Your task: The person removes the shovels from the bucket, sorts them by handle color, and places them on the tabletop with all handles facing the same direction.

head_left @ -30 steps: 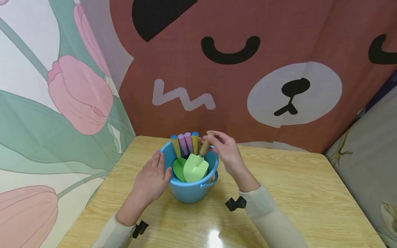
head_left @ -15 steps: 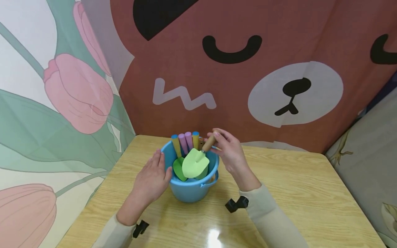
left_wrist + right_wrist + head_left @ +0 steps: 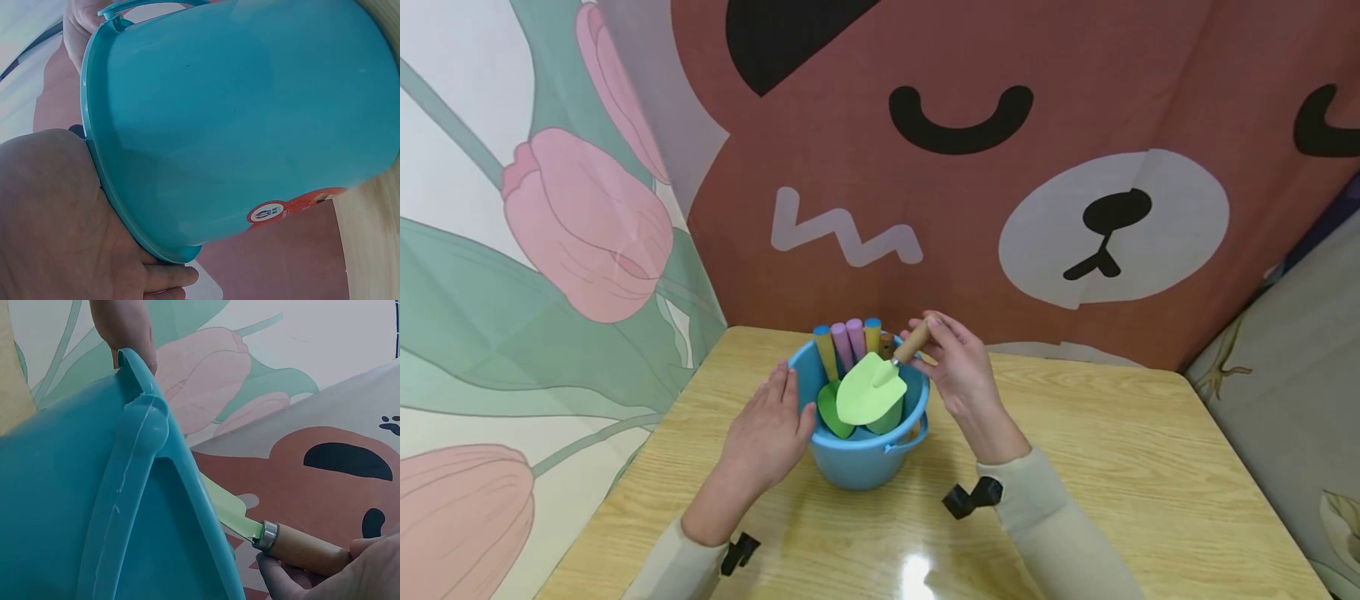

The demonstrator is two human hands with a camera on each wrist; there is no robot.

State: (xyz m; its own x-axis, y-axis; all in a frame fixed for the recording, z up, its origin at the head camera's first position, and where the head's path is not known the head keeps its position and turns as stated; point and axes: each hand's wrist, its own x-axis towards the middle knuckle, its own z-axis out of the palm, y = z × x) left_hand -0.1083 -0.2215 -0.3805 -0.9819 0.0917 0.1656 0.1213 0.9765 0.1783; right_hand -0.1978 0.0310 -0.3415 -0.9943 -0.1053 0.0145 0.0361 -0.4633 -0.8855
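A blue bucket [image 3: 857,464] stands on the table with several tools in it. My right hand [image 3: 964,372] pinches the wooden handle [image 3: 309,549] of a light green trowel [image 3: 871,392], whose blade tilts down over the bucket's opening. With fingers straight, my left hand [image 3: 769,429] rests against the bucket's left rim. Inside, a darker green trowel [image 3: 832,408] leans with its yellow, blue-tipped handle up. Purple handles [image 3: 847,343] and another yellow handle [image 3: 872,342] stand beside it. Another green piece below the held blade is mostly hidden.
The wooden table [image 3: 1075,483] spreads around the bucket. Behind it hangs a brown cloth with a bear print [image 3: 970,217]. A tulip-print cloth [image 3: 580,225] hangs at the left. The bucket's handle [image 3: 912,442] hangs low at its right side.
My right hand has moved slightly right, and the light green trowel has risen and tilted flatter, showing more of the green piece beneath. My left hand has stayed at the rim.
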